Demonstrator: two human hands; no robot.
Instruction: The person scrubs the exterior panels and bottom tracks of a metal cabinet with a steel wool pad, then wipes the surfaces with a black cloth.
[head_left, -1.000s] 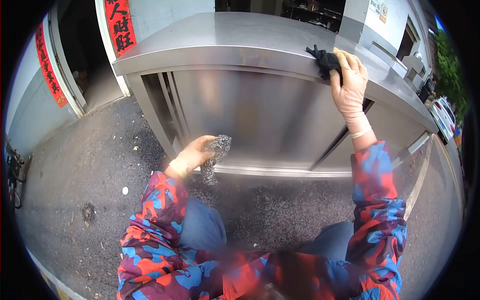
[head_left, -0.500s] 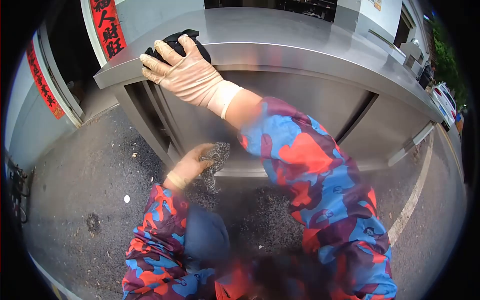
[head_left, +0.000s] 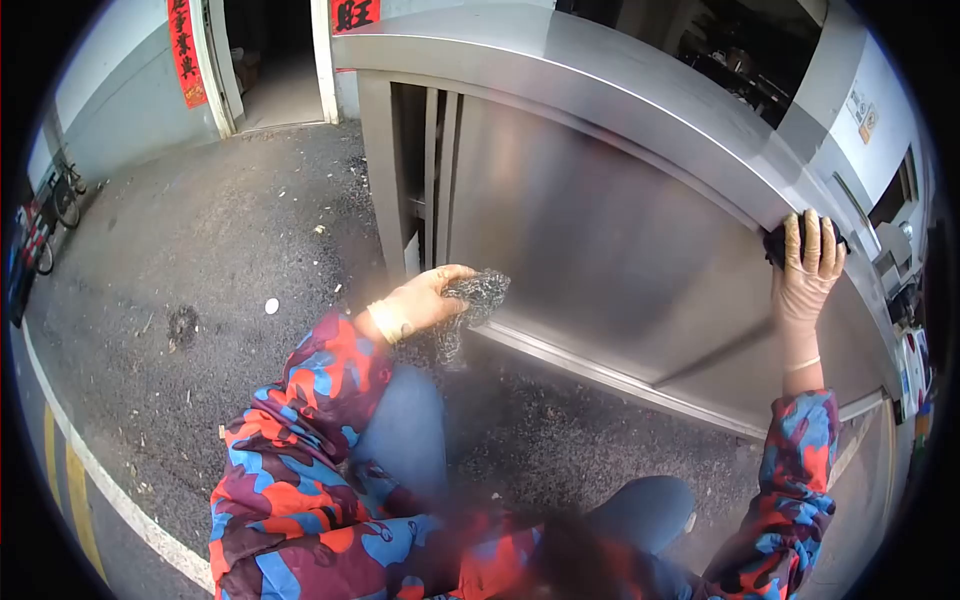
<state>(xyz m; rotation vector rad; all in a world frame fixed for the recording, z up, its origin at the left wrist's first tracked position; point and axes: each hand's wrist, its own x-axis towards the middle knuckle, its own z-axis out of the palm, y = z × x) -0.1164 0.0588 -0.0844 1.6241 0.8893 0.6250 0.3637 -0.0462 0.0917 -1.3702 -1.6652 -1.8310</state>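
Your left hand [head_left: 425, 300], gloved, is closed around a wad of steel wool [head_left: 475, 297], holding it low against the front of the stainless cabinet [head_left: 590, 250], just beside the bottom rail [head_left: 600, 375] and near the open slot at the cabinet's left end; your right hand [head_left: 808, 268], also gloved, is spread over a black cloth [head_left: 778, 245], fingers pressing it to the front lip of the worktop [head_left: 600, 80] far out to your right; both hands are occupied, neither is free.

Judging from what shows, the cleaning is somewhere in the middle; the worktop's edge and the door panel look bright and mostly even, though the sheen makes smears hard to tell apart from reflections; the lower rail and the corner by the slot, where the steel wool sits, look like the part in hand; I cannot tell how much of the right-hand end, past the cloth, has been gone over, since it curves out of view.

You are crouched on the asphalt [head_left: 230, 240], knees up close to the cabinet; grit lies on the ground by its foot.
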